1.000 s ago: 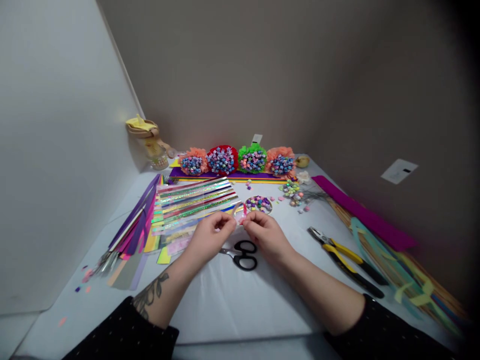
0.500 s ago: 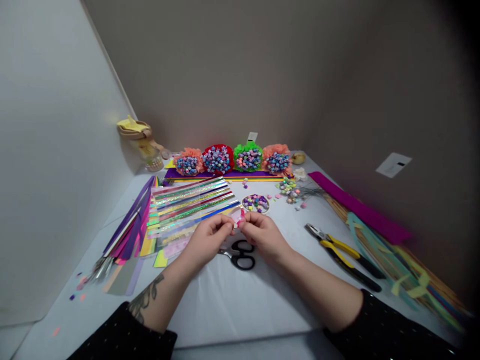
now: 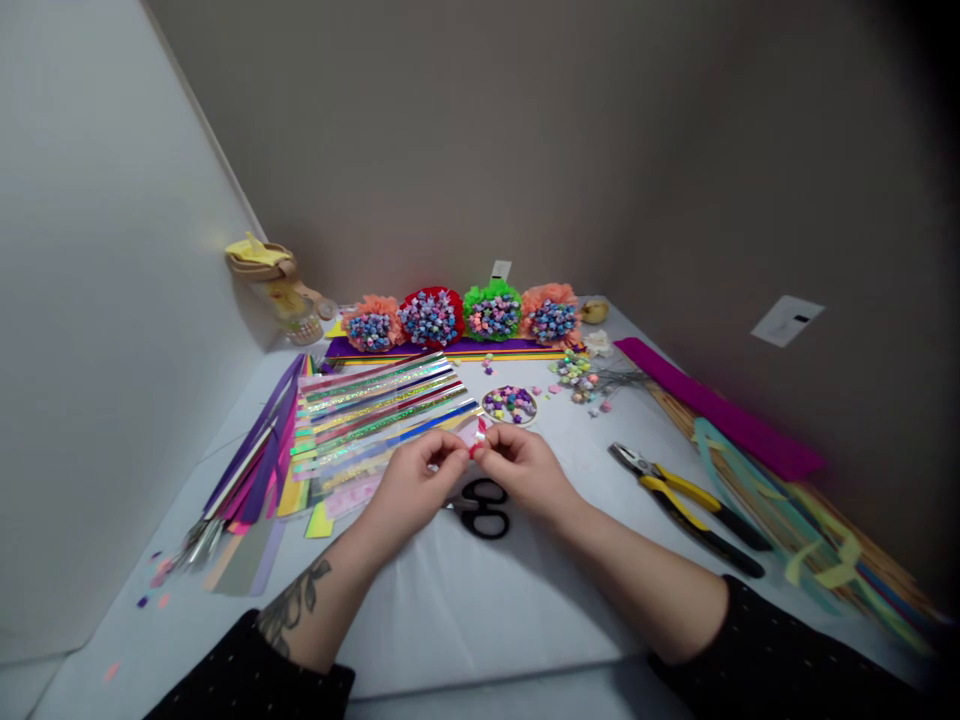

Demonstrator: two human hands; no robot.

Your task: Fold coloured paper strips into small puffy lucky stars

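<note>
Between my fingertips is a small pink and white paper strip [image 3: 474, 432], partly hidden by the fingers; its exact folds are too small to make out. My left hand [image 3: 427, 468] pinches it from the left, and my right hand [image 3: 521, 468] grips its other side with thumb and index finger. Black-handled scissors [image 3: 486, 522] lie on the table just below the hands, their blades partly under my left hand. Beyond the fingers sits a round dish [image 3: 510, 404] of tiny folded paper stars. Shiny striped paper strips [image 3: 382, 410] lie beside my left hand.
Yellow-and-black pliers [image 3: 686, 505] lie at the right, near a magenta paper sheet [image 3: 720, 410] and thin sticks. Star-filled crepe flowers [image 3: 431, 317] line the back. A bundle of coloured strips [image 3: 262, 460] is at the left; loose stars [image 3: 576, 370] lie behind the dish.
The pink strip has shifted slightly between my fingertips, with its red part now lower and closer to the fingers. Both hands stay in nearly the same place; the view has moved a little.
</note>
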